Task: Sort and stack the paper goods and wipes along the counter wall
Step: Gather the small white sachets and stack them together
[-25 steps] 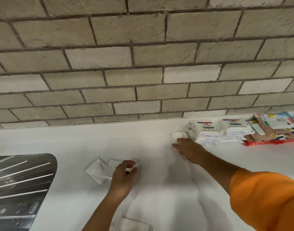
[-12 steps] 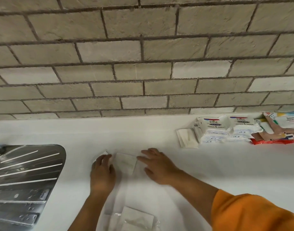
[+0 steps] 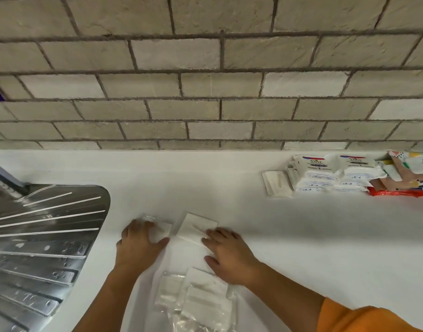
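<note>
Lying flat: left fingers (image 3: 141, 230) on left packet (image 3: 163, 230), right fingers (image 3: 217, 234) on right packet (image 3: 196, 224).

On the bench (image 3: 301, 236), just right of the drainboard (image 3: 45, 236), two sachets lie side by side: one (image 3: 163, 230) under the left hand (image 3: 138, 245), the other (image 3: 196, 225) touched by the right hand (image 3: 229, 252). Nearer its front corner lies a sachet heap (image 3: 200, 293). Far right, against the wall (image 3: 205, 92), a lone sachet (image 3: 276, 183) lies just beside the stacked wipe packs (image 3: 330, 173).
</note>
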`<state>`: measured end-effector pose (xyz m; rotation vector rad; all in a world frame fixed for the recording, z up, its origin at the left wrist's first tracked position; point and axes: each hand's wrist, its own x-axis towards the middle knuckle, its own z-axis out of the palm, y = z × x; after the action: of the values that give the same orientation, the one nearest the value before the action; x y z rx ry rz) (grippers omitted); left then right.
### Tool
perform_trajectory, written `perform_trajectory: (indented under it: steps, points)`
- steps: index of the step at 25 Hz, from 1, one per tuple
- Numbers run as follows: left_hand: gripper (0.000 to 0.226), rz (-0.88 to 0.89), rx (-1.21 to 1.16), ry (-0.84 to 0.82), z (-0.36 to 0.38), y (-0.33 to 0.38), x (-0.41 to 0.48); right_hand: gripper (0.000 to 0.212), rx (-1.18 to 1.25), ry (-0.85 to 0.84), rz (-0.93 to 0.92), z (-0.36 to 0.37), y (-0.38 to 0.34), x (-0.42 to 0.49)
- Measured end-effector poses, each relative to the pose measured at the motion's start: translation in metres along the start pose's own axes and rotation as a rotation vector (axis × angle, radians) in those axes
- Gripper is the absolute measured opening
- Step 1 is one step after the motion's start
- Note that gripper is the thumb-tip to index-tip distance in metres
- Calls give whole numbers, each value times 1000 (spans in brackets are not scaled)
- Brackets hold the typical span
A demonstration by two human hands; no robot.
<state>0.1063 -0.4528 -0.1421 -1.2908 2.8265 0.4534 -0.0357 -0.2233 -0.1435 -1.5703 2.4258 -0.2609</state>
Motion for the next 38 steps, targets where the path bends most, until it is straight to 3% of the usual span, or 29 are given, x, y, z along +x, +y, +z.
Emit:
perform_trajectory:
  steps: [4,9,12,15,17,20,23,25,28,30,34,36,38]
  points:
    - [95,-55,-46,-17,-4,-1,-10,52,165,8,17,-11,-18,-43]
    - [115,-209,-91,-135,-23,3,1,73,109,-273,64,-14,-44,-69]
    - [103,-231,-137,-199,-28,3,4,67,201,-309,146,-16,-47,-69]
    - [66,-146,-300,-188,-30,5,5,34,418,-328,197,-18,-43,-72]
    - [31,-107,-413,-117,-33,8,9,20,614,-292,241,-19,-36,-71]
    - [15,-68,-599,-43,-45,18,13,11,925,-92,335,-25,-21,-62]
    - [18,112,-722,-255,-52,46,12,7,1198,95,468,-39,0,-47]
    - [20,210,-597,-372,-46,67,13,29,1318,141,520,-48,13,-39]
    - [33,260,-421,-410,-28,86,22,43,1340,169,542,-57,26,-32]
    - [52,268,-276,-328,-19,95,23,41,1318,180,548,-60,31,-29]
    - [88,-57,-30,-113,-7,119,-2,32,1189,220,603,-61,41,-18]
    - [102,-261,-117,-182,-3,127,-19,28,1164,261,647,-60,43,-10]
    - [97,-383,-301,-177,3,121,-28,22,1127,274,661,-55,43,3]
